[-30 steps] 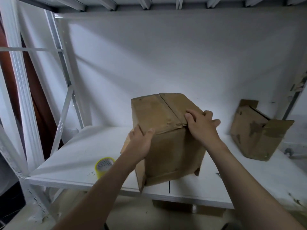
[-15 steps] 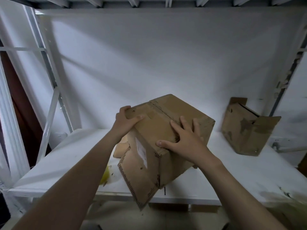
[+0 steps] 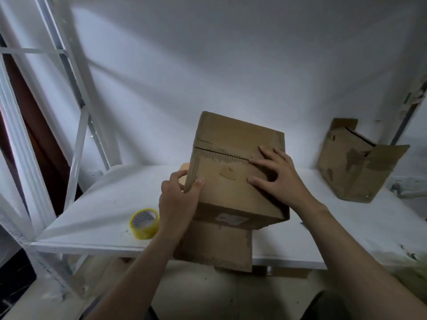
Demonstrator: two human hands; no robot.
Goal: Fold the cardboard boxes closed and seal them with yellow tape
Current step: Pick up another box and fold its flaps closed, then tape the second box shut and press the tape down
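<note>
A: Left hand [image 3: 179, 202]?
B: Clamped on the left edge of the brown corrugated cardboard box [image 3: 233, 172], thumb on the upper face, other fingers curled round behind the edge.

A: Right hand [image 3: 273, 179]?
B: Spread flat on the same face, fingers splayed, pressing beside the seam where two flaps meet; gripping nothing, just bearing down.

A: Box itself?
B: Tilted toward the camera, near the front edge of the white shelf board [image 3: 104, 204]. Seam runs across the upper face, no tape visible on it. One loose brown flap [image 3: 215, 245] hangs below, overhanging the shelf front. White label on the near side, too blurred to read.

A: Tape?
B: Roll of yellow tape [image 3: 144, 223] lying flat on the shelf, just left of the left wrist, not touched.

A: Anything further out?
B: Second worn brown cardboard box [image 3: 355, 162] at right, well apart, leaning, flaps open. White metal rack frame [image 3: 76, 125] at left; white wall behind.
</note>
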